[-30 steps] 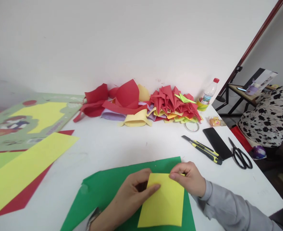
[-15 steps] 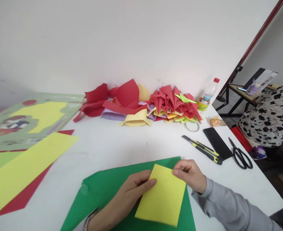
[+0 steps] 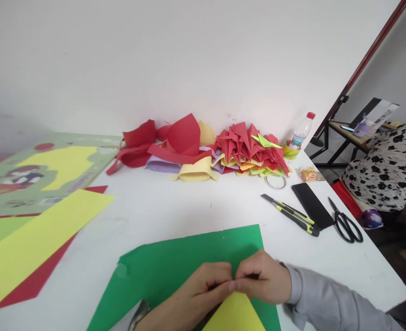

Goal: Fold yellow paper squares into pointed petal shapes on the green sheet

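A piece of yellow paper (image 3: 235, 315) is pinched at its top corner between both hands, over a large green sheet (image 3: 175, 253). My left hand (image 3: 206, 292) is closed on it from the left, thumb at the corner. From the right, my right hand (image 3: 263, 278) grips the same corner, its thumb almost touching the left thumb. The lower part of the yellow paper runs out of the bottom of the view.
Yellow strip (image 3: 51, 239) and red sheet (image 3: 33, 285) lie left. Folded red papers (image 3: 237, 142) and a bottle (image 3: 301, 133) stand along the wall. A cutter (image 3: 290, 214), black case (image 3: 312, 205) and scissors (image 3: 345, 225) lie right. A person in patterned clothing (image 3: 392, 165) is beyond.
The yellow paper has turned and moved down, so one corner points up. My right hand has come down and left to meet my left hand, which has shifted right.
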The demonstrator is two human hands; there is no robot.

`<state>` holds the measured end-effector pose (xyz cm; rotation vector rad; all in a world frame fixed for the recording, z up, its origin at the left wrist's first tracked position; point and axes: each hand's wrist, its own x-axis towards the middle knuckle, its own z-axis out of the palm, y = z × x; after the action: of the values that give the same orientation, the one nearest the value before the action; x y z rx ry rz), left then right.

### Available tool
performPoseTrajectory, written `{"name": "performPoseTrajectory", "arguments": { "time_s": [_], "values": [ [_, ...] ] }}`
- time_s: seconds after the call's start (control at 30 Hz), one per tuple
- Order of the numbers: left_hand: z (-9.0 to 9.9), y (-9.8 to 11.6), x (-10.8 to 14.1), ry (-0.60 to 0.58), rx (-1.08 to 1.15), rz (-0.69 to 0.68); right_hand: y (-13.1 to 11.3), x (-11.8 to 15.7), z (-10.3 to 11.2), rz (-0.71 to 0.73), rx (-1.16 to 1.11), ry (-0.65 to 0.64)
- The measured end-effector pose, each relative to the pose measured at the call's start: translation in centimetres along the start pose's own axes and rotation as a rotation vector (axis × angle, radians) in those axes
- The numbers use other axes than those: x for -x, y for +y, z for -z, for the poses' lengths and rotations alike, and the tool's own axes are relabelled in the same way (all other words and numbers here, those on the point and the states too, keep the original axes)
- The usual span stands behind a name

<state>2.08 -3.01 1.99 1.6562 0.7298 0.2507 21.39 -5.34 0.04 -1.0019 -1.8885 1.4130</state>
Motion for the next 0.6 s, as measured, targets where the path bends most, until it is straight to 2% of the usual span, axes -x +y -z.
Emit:
{"name": "performPoseTrajectory", "arguments": {
  "time_s": [0.13,0.3,0.47,0.6],
  "values": [
    [-0.1,-0.5,0.2,0.007,-0.007,-0.047,0.2,0.0,-0.1,-0.058,-0.067,0.008],
    [0.1,-0.6,0.2,0.019,-0.045,-0.078,0.2,0.0,-0.1,-0.032,-0.027,0.028],
    [1.3,-1.1,0.1,0.067,-0.016,-0.099,0.4,-0.3,1.2,-0.151,-0.142,0.213],
    [2.3,-1.4,0.3,0.05,0.125,-0.007,0.6,-0.6,2.8,-0.182,-0.234,0.304]
  ]
}}
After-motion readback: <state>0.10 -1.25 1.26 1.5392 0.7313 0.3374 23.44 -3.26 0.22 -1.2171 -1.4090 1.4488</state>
